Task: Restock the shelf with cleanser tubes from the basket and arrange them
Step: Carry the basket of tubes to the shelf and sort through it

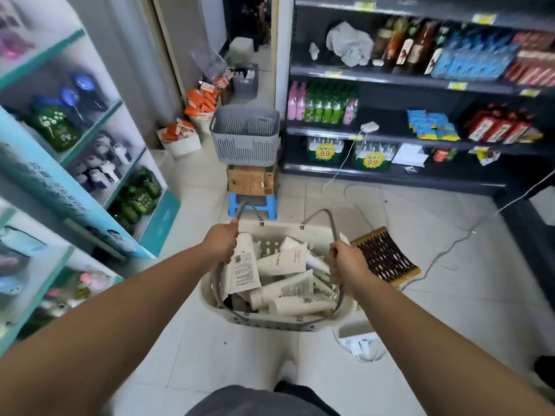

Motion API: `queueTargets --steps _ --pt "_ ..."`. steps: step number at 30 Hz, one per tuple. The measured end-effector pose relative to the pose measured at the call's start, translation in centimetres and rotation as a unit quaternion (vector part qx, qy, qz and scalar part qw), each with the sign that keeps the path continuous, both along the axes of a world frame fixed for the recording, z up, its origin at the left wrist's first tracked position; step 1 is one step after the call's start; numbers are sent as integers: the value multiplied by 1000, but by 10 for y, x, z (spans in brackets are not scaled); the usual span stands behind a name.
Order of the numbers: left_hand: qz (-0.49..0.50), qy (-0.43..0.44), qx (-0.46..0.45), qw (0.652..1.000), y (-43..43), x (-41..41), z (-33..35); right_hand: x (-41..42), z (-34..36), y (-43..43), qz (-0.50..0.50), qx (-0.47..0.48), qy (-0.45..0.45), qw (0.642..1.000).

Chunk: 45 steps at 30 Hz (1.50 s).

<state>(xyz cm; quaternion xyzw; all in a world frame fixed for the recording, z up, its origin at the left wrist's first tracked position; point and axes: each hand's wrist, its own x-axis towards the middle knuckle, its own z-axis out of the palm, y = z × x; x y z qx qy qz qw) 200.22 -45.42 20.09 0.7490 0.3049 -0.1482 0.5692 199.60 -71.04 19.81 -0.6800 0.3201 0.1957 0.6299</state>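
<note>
Forearms cropped, hands point(220, 244) point(345, 261) gripping basket point(270, 321) handles — shelves blurred

One cream plastic basket with two grey loop handles point(270, 313) sits at lower centre, holding roughly ten white cleanser tubes point(285, 261); the pile hides an exact count. Two bare hands, left point(220, 243) and right point(345, 262), appear mid-frame. One grey slatted plastic bin point(244, 136), one brown cardboard box point(251, 180) and one blue plastic stool point(232, 204) stand above centre.
</note>
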Motion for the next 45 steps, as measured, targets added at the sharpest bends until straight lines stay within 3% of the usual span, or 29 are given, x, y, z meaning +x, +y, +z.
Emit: queueTargets --steps 12,30,45 --pt "20 -12 26 999 -3 169 14 195 16 -3 60 -9 -29 998" --pt "58 -31 -63 996 49 484 35 493 51 52 38 -35 -79 996" --pt "260 -44 -81 961 77 636 30 734 53 94 253 -65 -108 959"
